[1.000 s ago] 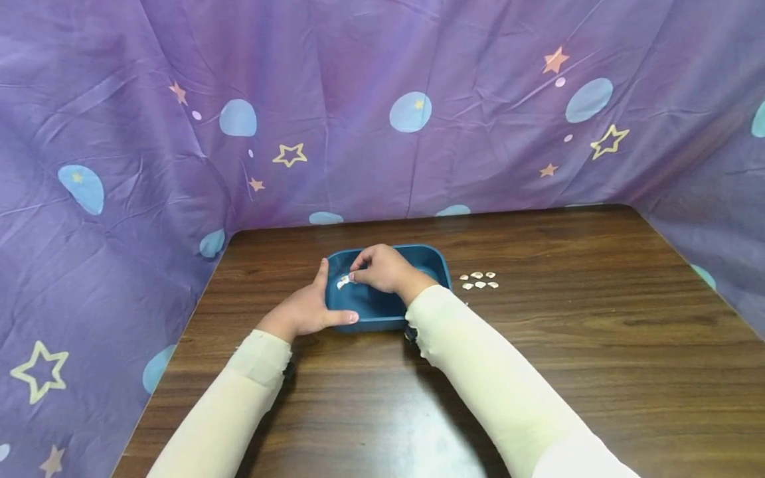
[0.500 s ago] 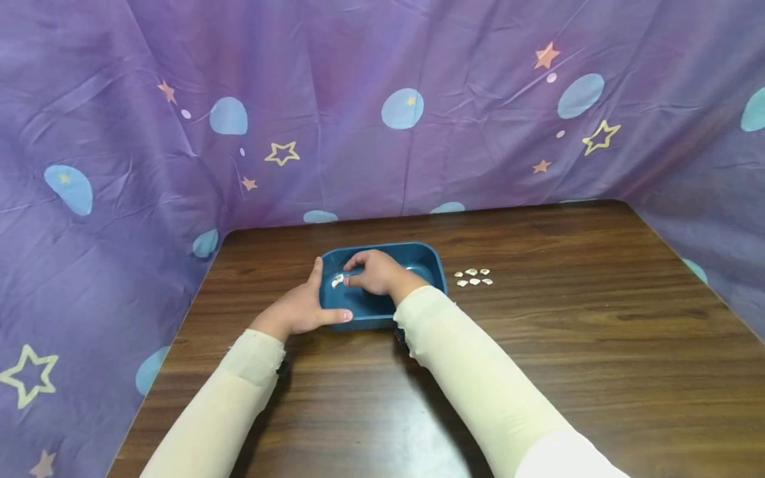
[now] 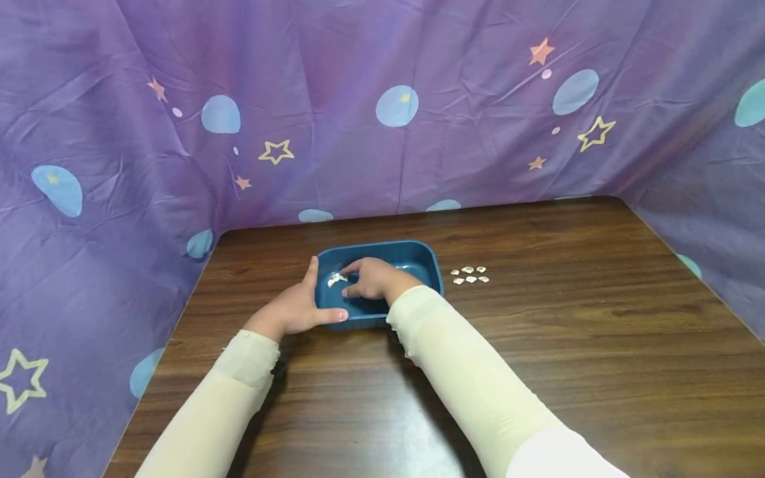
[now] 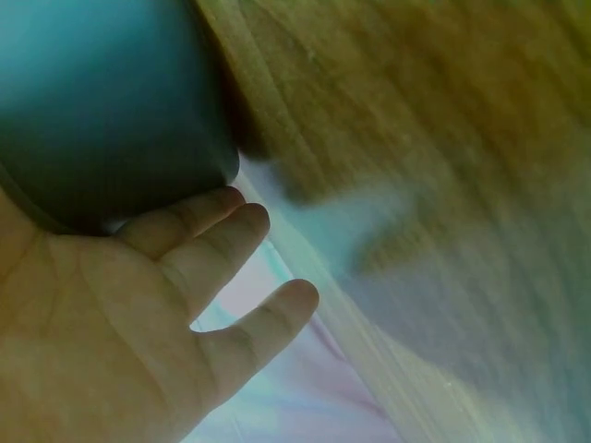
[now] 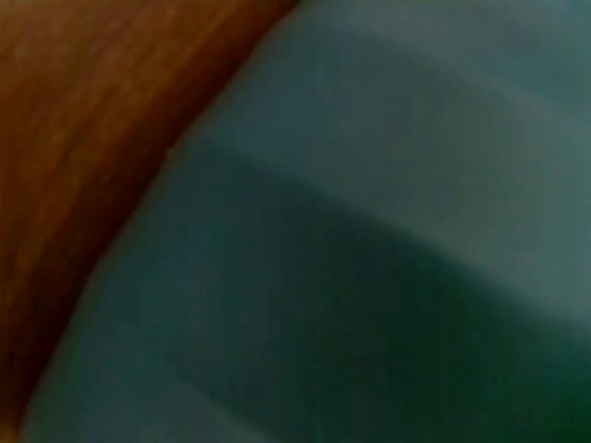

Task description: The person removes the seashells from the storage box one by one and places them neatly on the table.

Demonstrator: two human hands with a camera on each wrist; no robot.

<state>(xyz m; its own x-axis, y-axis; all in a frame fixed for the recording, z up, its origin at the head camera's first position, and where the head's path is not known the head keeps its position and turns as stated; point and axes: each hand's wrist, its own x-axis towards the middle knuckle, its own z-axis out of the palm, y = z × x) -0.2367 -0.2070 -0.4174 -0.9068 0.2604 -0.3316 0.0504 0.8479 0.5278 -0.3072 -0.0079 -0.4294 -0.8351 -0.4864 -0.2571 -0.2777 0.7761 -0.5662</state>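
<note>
A blue rectangular plastic tub (image 3: 382,317) stands on the wooden table. My left hand (image 3: 289,311) steadies its left end, thumb along the front rim and fingers at the side wall. In the left wrist view, the fingers (image 4: 217,258) stretch out, some of them against the tub's outer wall (image 4: 111,120). Small white seashells (image 3: 332,281) lie together on the tub floor near its left end. My right hand (image 3: 375,279) reaches inside, its index fingertip right at these shells and its thumb spread away. In the right wrist view only the blurred tub wall (image 5: 305,249) shows, not the hand.
To the right of the tub, several more seashells (image 3: 471,279) lie in two short rows on the table (image 3: 568,318). A purple curtain (image 3: 335,119) with stars and blue shapes hangs behind the table and along its sides.
My right hand's thumb and index finger have moved apart; a second ago they pinched a shell, which now lies with the others in the tub. The left hand keeps its place; the head view shifts slightly.
</note>
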